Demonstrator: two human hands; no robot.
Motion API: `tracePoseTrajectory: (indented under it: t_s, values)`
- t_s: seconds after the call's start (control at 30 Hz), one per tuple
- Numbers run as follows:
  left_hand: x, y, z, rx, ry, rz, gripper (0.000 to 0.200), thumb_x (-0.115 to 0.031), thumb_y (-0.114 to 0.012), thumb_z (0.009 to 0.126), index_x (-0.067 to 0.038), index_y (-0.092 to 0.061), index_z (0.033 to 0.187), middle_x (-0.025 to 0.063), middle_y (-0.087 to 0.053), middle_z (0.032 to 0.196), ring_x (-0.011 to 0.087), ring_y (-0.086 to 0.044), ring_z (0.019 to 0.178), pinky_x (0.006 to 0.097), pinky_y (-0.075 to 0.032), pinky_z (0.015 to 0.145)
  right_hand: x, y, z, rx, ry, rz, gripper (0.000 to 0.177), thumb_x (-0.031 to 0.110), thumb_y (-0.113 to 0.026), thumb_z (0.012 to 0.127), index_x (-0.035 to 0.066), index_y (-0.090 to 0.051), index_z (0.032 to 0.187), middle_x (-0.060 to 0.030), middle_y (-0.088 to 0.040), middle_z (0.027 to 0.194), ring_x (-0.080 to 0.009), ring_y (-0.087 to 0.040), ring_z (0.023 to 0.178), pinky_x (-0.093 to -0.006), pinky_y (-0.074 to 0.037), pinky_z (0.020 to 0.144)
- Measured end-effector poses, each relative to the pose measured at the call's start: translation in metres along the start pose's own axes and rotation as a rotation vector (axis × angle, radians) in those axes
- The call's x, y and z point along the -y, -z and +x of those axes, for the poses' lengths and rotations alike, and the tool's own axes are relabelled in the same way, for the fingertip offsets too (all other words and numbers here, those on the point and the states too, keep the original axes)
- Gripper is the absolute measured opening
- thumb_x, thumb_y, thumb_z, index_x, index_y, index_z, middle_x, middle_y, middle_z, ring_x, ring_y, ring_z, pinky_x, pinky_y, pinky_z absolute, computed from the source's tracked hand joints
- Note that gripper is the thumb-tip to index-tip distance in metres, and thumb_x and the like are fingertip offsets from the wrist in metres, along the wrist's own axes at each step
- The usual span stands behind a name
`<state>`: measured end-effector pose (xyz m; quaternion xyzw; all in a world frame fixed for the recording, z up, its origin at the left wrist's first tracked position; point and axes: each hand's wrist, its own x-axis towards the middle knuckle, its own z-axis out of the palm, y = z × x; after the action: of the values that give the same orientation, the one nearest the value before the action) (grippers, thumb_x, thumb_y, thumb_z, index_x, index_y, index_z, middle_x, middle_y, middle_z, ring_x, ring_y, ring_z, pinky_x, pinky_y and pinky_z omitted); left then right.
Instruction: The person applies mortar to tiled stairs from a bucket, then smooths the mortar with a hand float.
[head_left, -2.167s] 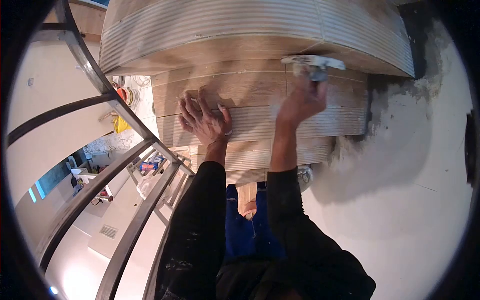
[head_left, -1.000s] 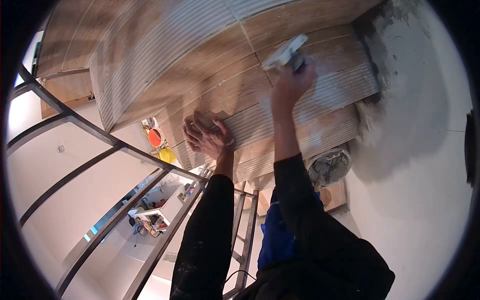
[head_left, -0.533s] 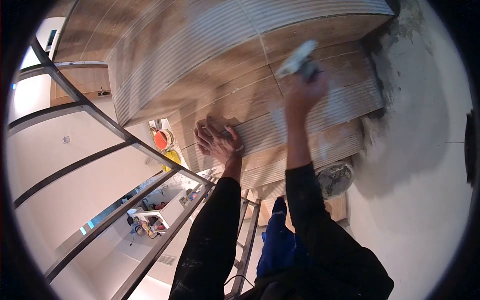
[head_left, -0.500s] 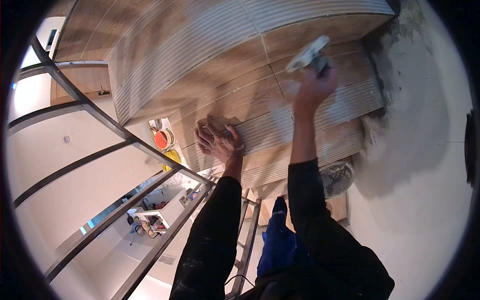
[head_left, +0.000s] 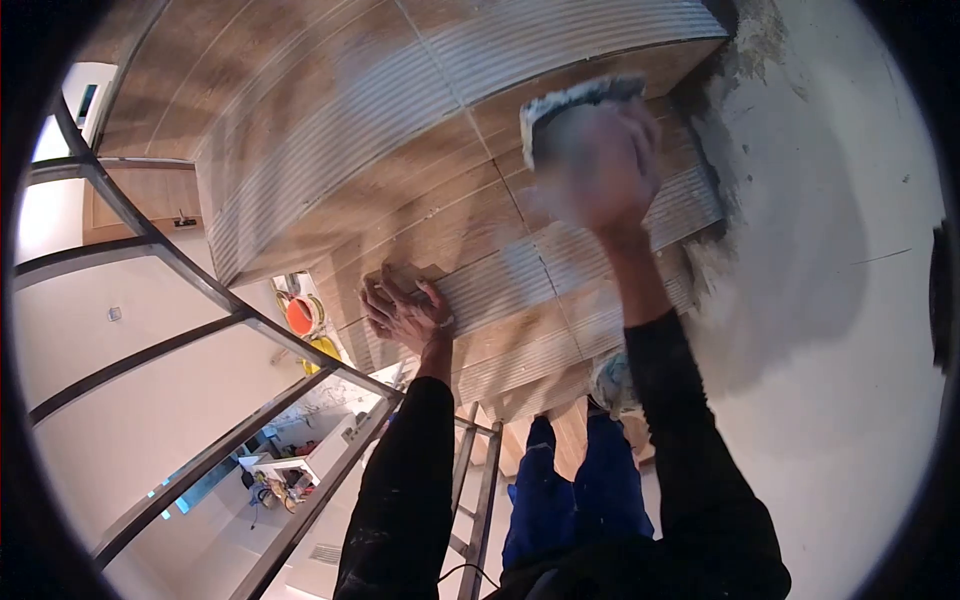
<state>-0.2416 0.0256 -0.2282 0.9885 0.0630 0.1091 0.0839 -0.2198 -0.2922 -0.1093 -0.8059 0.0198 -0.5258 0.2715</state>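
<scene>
At upper right, the right hand [head_left: 605, 170] gripped a flat, white-edged tool [head_left: 572, 97]. The left hand [head_left: 408, 315] lay spread on a brown, ridged step [head_left: 490, 287].

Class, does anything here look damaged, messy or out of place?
Ragged grey patches mark the wall beside the wood-look steps, odd against its smoother pale surface. A whitish smear clouds one ridged step edge.

The left hand [head_left: 408, 312] is resting on a step [head_left: 500, 290], while the right hand [head_left: 612, 175] is holding a tool [head_left: 585, 93] farther right, before the next step up [head_left: 400, 130]. A railing [head_left: 200, 277] is running along the left, a wall [head_left: 810, 400] is standing right, and a container [head_left: 612, 382] is sitting lower down beside the right sleeve [head_left: 672, 385].
</scene>
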Motion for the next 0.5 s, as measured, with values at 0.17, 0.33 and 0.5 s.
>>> tracePoseTrajectory:
  t_s: [0.17, 0.33, 0.5]
  values:
    - [0.002, 0.0, -0.002, -0.002, 0.002, 0.0, 0.071, -0.049, -0.057, 0.089, -0.02, -0.048, 0.153, 0.0197, -0.041, 0.161, 0.0423, -0.031, 0.151, 0.0613, -0.021, 0.118, -0.031, -0.014, 0.006, 0.138, 0.132, -0.082, 0.042, -0.002, -0.08, 0.063, 0.011, -0.072, 0.102, -0.0057, -0.07, 0.11, -0.0333, -0.064, 0.109, -0.0487, -0.049, 0.102]
    - [-0.003, 0.002, 0.001, -0.023, 0.0, 0.008, 0.07, -0.047, -0.057, 0.089, -0.02, -0.049, 0.152, 0.0195, -0.042, 0.159, 0.0414, -0.031, 0.151, 0.061, -0.021, 0.118, -0.036, -0.009, -0.039, 0.162, -0.08, 0.011, 0.045, -0.004, -0.079, 0.065, 0.009, -0.069, 0.107, -0.0096, -0.07, 0.111, -0.0335, -0.066, 0.101, -0.0478, -0.052, 0.097]
    - [-0.003, 0.002, 0.0, -0.045, -0.012, 0.028, 0.066, -0.045, -0.06, 0.091, -0.023, -0.047, 0.152, 0.0152, -0.043, 0.158, 0.0375, -0.034, 0.15, 0.0575, -0.024, 0.118, -0.042, 0.012, 0.005, -0.373, -0.652, 0.329, 0.034, -0.002, -0.072, 0.081, 0.003, -0.068, 0.114, -0.0041, -0.066, 0.105, -0.0148, -0.06, 0.105, -0.0334, -0.05, 0.094]
